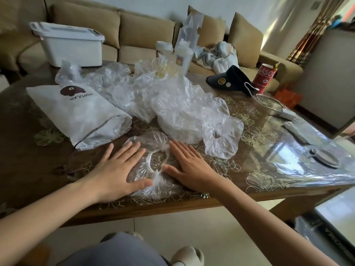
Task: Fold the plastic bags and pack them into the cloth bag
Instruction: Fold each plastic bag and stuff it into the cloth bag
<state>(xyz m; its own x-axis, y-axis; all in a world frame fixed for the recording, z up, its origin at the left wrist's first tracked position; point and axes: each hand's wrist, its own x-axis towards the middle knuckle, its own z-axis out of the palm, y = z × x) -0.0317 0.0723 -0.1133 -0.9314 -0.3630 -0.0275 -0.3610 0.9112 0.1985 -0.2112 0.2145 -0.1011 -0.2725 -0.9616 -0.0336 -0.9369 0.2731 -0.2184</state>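
Both hands are flat from my view. Left hand [119, 169] lies palm down, fingers straight and slightly spread, pressing the left half of 1 clear plastic bag [153, 144] at the near table edge. Right hand [189, 169] does the same on the right half, fingers straight, thumb out toward the left thumb. Nothing is gripped or pinched; both hands only press. The bag lies flat on the table [249, 181], with its twisted handles showing in the gap between the 2 hands.

The cloth bag [76, 114] lies on its side just left of and behind the left hand. It is white with a brown bear print and the word POPULAR. Its drawstring mouth faces the flattened bag, and clear plastic shows inside it.

The pile of loose plastic bags [172, 104] is heaped mid-table, just behind the pressed bag and touching the cloth bag's right side. I can't tell the count.

The white storage box [67, 45] sits at the far left edge. The black visor cap [230, 77] and red can [266, 77] are far right, with a white cable [269, 100] coiled near them. The tan sofa [144, 29] stands behind the table.
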